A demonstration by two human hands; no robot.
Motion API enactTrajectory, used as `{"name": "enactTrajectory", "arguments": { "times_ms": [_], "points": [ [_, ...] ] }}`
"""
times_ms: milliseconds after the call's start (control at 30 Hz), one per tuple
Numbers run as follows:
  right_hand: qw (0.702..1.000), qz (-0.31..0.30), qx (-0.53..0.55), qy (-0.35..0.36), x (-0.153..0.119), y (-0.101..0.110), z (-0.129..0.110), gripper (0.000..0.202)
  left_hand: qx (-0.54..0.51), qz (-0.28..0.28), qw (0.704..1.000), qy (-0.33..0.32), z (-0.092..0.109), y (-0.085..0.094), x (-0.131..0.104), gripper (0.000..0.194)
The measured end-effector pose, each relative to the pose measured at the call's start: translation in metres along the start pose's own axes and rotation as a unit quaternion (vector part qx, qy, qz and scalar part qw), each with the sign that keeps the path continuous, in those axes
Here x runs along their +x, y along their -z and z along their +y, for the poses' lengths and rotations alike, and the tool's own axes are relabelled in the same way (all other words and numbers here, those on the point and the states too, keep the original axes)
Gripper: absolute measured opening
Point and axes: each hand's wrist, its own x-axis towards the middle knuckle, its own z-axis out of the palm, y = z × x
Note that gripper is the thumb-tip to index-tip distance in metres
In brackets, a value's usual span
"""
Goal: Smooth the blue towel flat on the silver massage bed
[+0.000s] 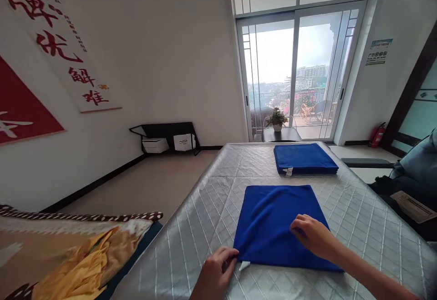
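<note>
A square blue cloth point(273, 227) lies on the quilted silver table cover in front of me, with soft wrinkles across its upper half and a small white tag at its near left corner. My left hand point(218, 268) pinches that corner between thumb and fingers. Over the right half of the cloth is my right hand point(309, 232), its fingers curled in and nothing showing in them; whether it touches the fabric I cannot tell. Farther back sits a neat stack of blue cloths point(303, 158), also with a white tag at its near edge.
The silver table cover point(191, 227) reaches toward a glass sliding door. Beyond its far edge a potted plant point(277, 119) stands on a chair. A yellow cloth point(80, 263) lies on a patterned blanket at left. Dark bags point(406, 190) are at right, near a fire extinguisher point(377, 134).
</note>
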Motion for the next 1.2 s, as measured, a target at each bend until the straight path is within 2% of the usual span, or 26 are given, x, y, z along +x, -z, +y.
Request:
{"name": "enactTrajectory", "arguments": {
  "times_ms": [133, 200, 267, 433, 567, 633, 767, 867, 933, 1067, 1133, 1200],
  "points": [
    [0.999, 0.004, 0.008, -0.043, -0.088, 0.010, 0.040, 0.022, -0.010, 0.023, 0.999, -0.033, -0.013, -0.004, -0.001, 0.023],
    [0.999, 0.035, 0.005, -0.040, -0.115, 0.008, 0.052, 0.023, -0.002, 0.044, 0.998, -0.049, -0.016, -0.005, 0.000, 0.021],
    [0.997, 0.069, 0.006, -0.035, -0.129, 0.004, 0.058, 0.024, 0.010, 0.066, 0.995, -0.070, -0.016, -0.004, 0.002, 0.025],
    [0.991, 0.112, 0.070, -0.025, -0.134, -0.001, 0.057, 0.028, 0.039, 0.139, 0.982, -0.123, -0.005, 0.000, 0.009, 0.039],
    [0.989, 0.118, 0.084, -0.004, -0.133, 0.006, 0.054, 0.027, 0.043, 0.182, 0.972, -0.139, 0.001, 0.004, 0.010, 0.037],
    [0.987, 0.142, 0.074, 0.003, -0.134, 0.015, 0.053, 0.030, 0.031, 0.187, 0.972, -0.142, 0.007, 0.011, 0.010, 0.033],
    [0.977, 0.210, 0.039, 0.022, -0.136, 0.039, 0.047, 0.035, 0.014, 0.191, 0.974, -0.119, 0.025, 0.035, 0.007, 0.026],
    [0.972, 0.232, 0.016, 0.035, -0.138, 0.060, 0.035, 0.042, 0.023, 0.227, 0.969, -0.098, 0.043, 0.056, 0.004, 0.026],
    [0.962, 0.272, 0.005, 0.040, -0.139, 0.073, 0.023, 0.036, 0.036, 0.252, 0.963, -0.091, 0.055, 0.071, 0.001, 0.027],
    [0.931, 0.364, -0.003, 0.018, -0.138, 0.103, -0.002, 0.027, 0.079, 0.266, 0.957, -0.086, 0.075, 0.102, -0.006, 0.031],
    [0.923, 0.385, -0.009, -0.001, -0.136, 0.122, -0.012, 0.024, 0.092, 0.273, 0.953, -0.095, 0.085, 0.115, -0.005, 0.034],
    [0.925, 0.380, -0.023, -0.010, -0.132, 0.141, -0.018, 0.021, 0.094, 0.274, 0.952, -0.102, 0.093, 0.126, 0.002, 0.037]
  ]
}}
